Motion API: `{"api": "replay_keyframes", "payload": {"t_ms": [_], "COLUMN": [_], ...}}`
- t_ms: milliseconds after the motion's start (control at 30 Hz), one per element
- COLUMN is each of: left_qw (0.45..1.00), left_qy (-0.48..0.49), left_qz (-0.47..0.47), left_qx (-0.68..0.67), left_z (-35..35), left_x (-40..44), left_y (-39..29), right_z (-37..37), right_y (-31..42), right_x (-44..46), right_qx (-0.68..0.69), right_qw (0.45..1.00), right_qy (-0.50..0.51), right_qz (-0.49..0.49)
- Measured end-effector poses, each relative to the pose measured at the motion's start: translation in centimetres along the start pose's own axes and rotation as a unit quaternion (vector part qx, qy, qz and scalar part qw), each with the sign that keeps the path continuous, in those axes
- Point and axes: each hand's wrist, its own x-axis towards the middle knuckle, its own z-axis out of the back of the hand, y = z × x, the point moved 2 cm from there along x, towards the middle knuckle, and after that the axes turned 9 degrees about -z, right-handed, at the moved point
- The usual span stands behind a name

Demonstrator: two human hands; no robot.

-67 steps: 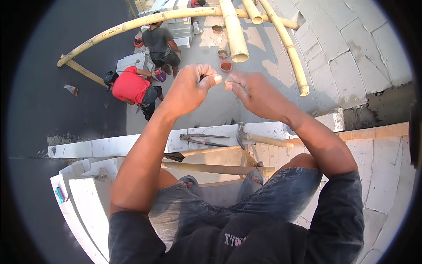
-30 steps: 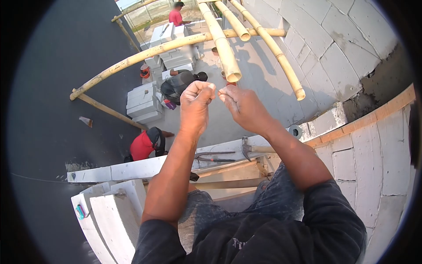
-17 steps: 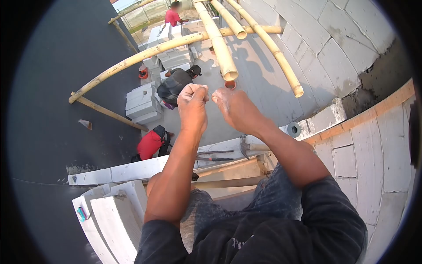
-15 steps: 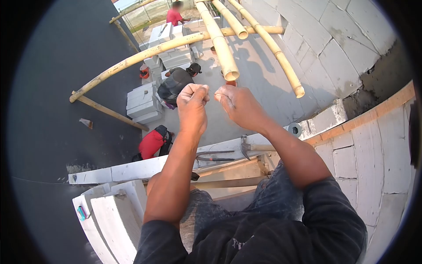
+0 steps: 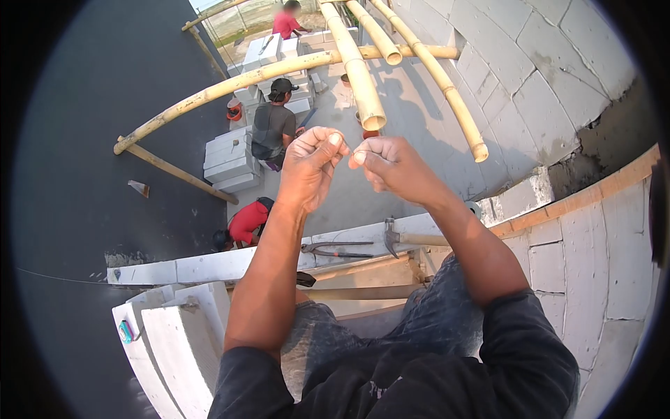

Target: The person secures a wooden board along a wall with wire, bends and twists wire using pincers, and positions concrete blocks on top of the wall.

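Observation:
My left hand [image 5: 311, 167] and my right hand [image 5: 394, 166] are raised in front of me, thumbs pressed against curled fingers. Their pinched fingertips nearly meet, with a small gap between them. Whatever lies in the two pinches is too thin or small to make out. Below the hands, a claw hammer [image 5: 423, 239] lies on top of the white block wall [image 5: 209, 267]. A pair of long-handled pincers [image 5: 342, 244] rests to the left of the hammer.
Bamboo poles [image 5: 354, 70] form a frame ahead of my hands. On the lower floor are a person in grey [image 5: 272, 129], a person in red [image 5: 248, 222] and another farther back [image 5: 286, 24]. White blocks [image 5: 229, 155] are stacked there; upright blocks [image 5: 183, 349] stand at my left.
Both hands have turned slightly, showing the thumbs more, and remain pinched. The person in grey has straightened up from bending. The nearer person in red has shifted, and the head now shows.

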Motion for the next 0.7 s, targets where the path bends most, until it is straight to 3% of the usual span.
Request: {"api": "replay_keyframes", "payload": {"t_ms": [267, 400, 600, 667, 700], "left_qw": [0.998, 0.994, 0.988, 0.969, 0.97], "left_qy": [0.019, -0.016, -0.058, -0.06, -0.055], "left_qz": [-0.059, -0.101, -0.047, -0.028, -0.023], "left_qx": [-0.029, 0.033, 0.132, 0.236, 0.235], "left_z": [-0.6, 0.2, 1.2, 1.6, 1.4], "left_x": [0.1, 0.7, 0.4, 0.4, 0.4], "left_y": [0.4, 1.3, 1.3, 1.2, 0.9], "right_z": [-0.8, -0.5, 0.2, 0.6, 1.0], "right_y": [-0.8, -0.5, -0.6, -1.2, -1.2], "right_x": [0.5, 0.8, 0.5, 0.7, 0.7], "right_qx": [0.163, 0.063, -0.033, -0.033, -0.141], "right_qw": [0.98, 0.998, 0.997, 0.995, 0.98], "right_qy": [0.113, 0.017, -0.063, -0.092, -0.127], "right_qz": [-0.015, 0.009, 0.009, 0.007, 0.057]}}
